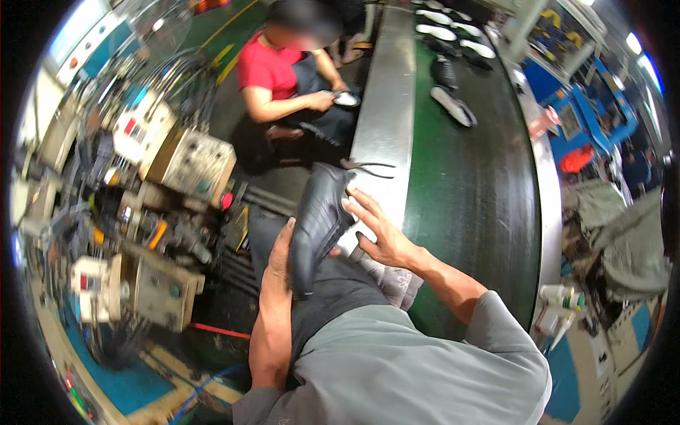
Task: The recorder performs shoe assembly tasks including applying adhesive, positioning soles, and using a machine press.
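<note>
A black shoe is held on end above my lap, its side toward me. My left hand is closed round the shoe's left side; part of its grip is hidden behind it. My right hand has its fingers spread, with the fingertips at the shoe's right edge. Something white shows between the shoe and my right hand; I cannot make out what it is. A pair of pincers lies on the metal ledge just beyond the shoe.
A dark conveyor belt with a metal edge runs along my right. Several black and white shoes lie on its far part. A co-worker in red sits ahead, holding a shoe. Machines with control boxes crowd the left.
</note>
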Tool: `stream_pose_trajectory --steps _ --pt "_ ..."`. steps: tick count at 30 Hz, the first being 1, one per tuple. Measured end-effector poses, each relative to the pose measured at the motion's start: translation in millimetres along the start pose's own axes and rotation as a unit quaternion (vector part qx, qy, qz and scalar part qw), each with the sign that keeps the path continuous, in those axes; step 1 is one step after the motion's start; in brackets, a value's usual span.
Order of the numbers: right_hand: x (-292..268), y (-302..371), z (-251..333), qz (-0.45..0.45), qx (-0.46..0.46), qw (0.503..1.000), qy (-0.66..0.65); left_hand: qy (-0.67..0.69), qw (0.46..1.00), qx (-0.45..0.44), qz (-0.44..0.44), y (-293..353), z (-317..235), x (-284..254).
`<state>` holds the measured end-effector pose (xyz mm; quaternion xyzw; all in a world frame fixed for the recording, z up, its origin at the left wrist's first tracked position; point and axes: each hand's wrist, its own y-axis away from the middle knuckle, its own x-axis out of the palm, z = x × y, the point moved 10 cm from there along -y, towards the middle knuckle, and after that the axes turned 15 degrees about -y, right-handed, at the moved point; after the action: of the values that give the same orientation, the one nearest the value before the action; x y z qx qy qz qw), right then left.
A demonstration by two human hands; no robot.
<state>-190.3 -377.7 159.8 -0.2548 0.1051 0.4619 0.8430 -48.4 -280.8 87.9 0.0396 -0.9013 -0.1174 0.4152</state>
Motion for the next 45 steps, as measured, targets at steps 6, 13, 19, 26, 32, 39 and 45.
stream_pose_trajectory --steps 6,13,19,26,32,39,45 --pt "126.2 -17.3 -4.4 0.047 0.230 0.897 -0.375 -0.238 0.882 0.293 -0.284 87.6 -47.9 -44.0" --pt "171.9 -21.6 -34.9 -0.001 0.229 0.950 -0.214 -0.237 0.825 0.307 -0.412 134.2 -12.8 -85.2" --pt "161.3 -9.2 -37.7 0.035 0.231 0.959 -0.160 -0.184 0.865 0.285 -0.370 145.6 26.1 -113.7" --pt "151.8 -12.1 -17.9 0.138 0.171 0.967 -0.132 -0.381 0.804 0.305 -0.340 156.0 -35.4 -86.9" --pt "176.7 -46.2 20.9 0.122 0.042 0.987 -0.099 -0.628 0.576 0.295 -0.431 166.4 -101.4 -94.8" --pt "175.3 -85.4 -1.6 0.017 0.102 0.982 -0.159 -0.670 0.539 0.264 -0.438 162.8 -109.1 -81.1" --pt "162.2 -107.6 53.0 0.076 -0.121 0.985 -0.098 -0.742 0.533 0.262 -0.311 157.8 -124.1 -58.0"
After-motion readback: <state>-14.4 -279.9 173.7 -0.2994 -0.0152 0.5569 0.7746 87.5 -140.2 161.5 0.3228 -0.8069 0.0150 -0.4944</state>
